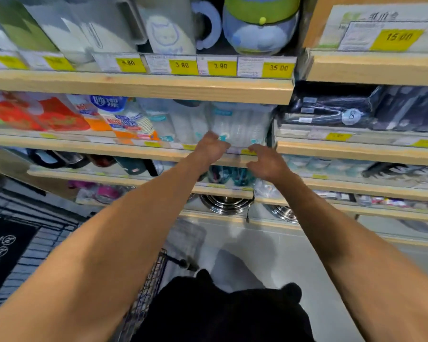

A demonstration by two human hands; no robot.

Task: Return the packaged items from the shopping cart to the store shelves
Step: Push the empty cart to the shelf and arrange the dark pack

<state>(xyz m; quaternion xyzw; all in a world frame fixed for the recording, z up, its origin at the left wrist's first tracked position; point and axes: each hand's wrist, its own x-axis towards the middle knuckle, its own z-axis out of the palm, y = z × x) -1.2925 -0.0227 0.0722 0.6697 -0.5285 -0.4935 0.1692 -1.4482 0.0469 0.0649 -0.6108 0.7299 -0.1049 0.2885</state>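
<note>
A: Both hands at the middle shelf (139, 150)?
B: Confirmed. Left hand (211, 147) grip is curled narrow against the clear cup package (235, 124); whether it holds it cannot be told. Right hand (266, 162) grip is loosely spread, just below the package at the shelf edge. Shopping cart (146, 287) sits below the left forearm

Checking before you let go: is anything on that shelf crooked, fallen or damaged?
Nothing stands out. Both the left hand and right hand are at the clear packaged cups, which stand upright in line with their neighbours. The picture is blurred, so small damage would not show.
</note>
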